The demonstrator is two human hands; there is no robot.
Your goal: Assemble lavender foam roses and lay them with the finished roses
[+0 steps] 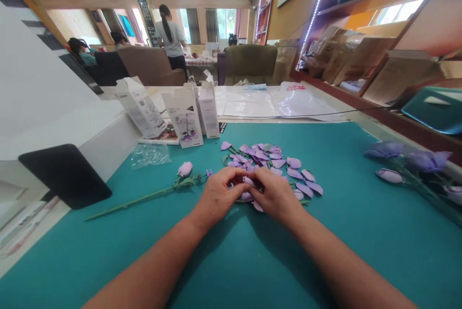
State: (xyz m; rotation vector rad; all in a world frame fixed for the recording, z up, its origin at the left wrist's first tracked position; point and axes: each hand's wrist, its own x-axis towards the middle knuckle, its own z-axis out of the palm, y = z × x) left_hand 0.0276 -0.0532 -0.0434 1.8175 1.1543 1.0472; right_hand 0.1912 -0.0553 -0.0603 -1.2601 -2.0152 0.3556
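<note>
My left hand [222,191] and my right hand [274,191] meet over a pile of loose purple petals [260,152] on the green mat [231,261]. Between their fingertips they pinch a small pale purple flower piece [249,181], partly hidden by the fingers. Petals and bits of green leaf spread behind and to the right of my hands. Left of them lies a green flower stem [144,199] with leaves, and a pale purple bud [185,169] is beside its upper end.
White boxes [186,123] stand at the back left, near crumpled clear plastic [149,155]. A black tablet-like panel [65,174] is at the left edge. Purple flowers [428,160] lie at the right. A person [171,34] stands in the background.
</note>
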